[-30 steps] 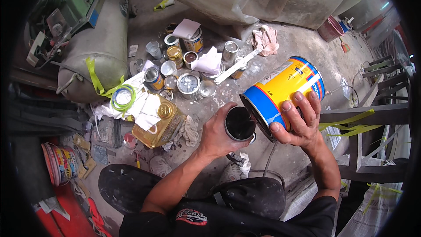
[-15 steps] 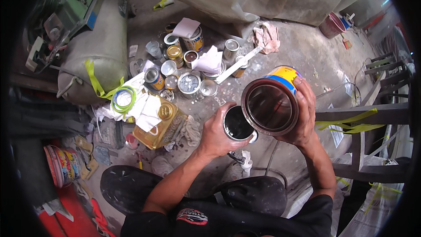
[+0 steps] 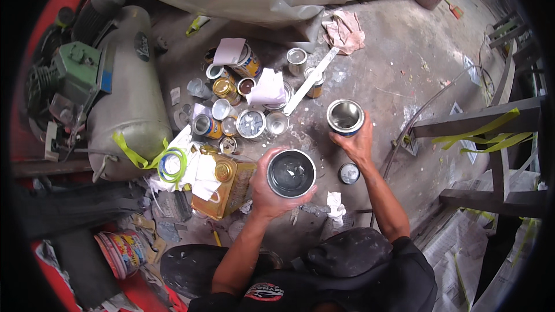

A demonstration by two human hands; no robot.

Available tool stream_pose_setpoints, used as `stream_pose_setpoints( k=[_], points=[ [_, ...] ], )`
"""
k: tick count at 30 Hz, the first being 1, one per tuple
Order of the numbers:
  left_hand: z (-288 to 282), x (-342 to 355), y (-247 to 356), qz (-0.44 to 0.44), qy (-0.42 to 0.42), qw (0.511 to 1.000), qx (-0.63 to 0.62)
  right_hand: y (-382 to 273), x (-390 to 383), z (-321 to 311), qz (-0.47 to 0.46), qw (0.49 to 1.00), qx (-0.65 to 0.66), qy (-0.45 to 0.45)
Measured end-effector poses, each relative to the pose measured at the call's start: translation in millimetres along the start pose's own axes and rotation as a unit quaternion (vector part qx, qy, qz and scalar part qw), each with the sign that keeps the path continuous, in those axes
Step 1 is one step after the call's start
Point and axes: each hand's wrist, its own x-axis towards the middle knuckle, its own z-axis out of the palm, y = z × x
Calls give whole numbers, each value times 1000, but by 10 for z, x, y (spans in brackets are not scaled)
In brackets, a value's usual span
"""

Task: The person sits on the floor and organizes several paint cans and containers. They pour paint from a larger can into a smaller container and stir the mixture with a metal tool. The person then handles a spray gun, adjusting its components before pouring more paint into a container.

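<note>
My left hand (image 3: 261,188) is wrapped round an open paint can (image 3: 291,151) with a pale metal rim, held up in front of my knees. Its inside is dark grey with glossy reflections; how full it is I cannot tell. Further right and farther away, my right hand (image 3: 358,143) grips another open can (image 3: 345,101), upright, with a shiny silver inside and some blue low on its side. Whether that can touches the floor is unclear. Below it on the floor, beside my right wrist, stands a small dark-sided container (image 3: 348,173) with a pale top.
Several paint cans and cups crowd the floor, including a grey-topped can (image 3: 251,123). A white stick (image 3: 312,82) leans across them near a pink cloth (image 3: 344,32). A gold rectangular tin (image 3: 222,193) stands left, beyond it a compressor tank (image 3: 128,98). Grey metal frames (image 3: 480,120) are at right.
My right hand has moved away from the left, and its can, tilted over the left one before, is now upright. The left can looks nearer to me. My view has shifted.
</note>
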Motion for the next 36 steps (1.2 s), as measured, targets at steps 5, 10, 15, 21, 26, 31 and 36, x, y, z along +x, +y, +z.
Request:
stream_pose_setpoints(
  k=[5, 10, 15, 21, 26, 31, 36],
  points=[
    [-77, 10, -111, -18, -12, 1000, 3, 165, -161, 666, 14, 995, 97, -26],
    [-74, -15, -197, -44, -23, 999, -11, 305, -90, 781, -29, 993, 79, -81],
    [-1, 61, -241, -34, -13, 999, -34, 608, -332, 154, 82, 970, -89, -211],
    [30, 41, -307, -64, -25, 996, -49, 255, -991, -374, 45, 878, -273, -392],
    [90, 40, -390, -158, -14, 983, -97, 605, -1440, -185, -1, 907, -288, -309],
    [49, 33, -331, -119, -37, 990, -66, -92, -854, -516, 162, 964, -114, -178],
    [183, -25, -303, -73, -41, 994, -71, -468, -394, -759, 164, 967, 196, -6]
  ],
)
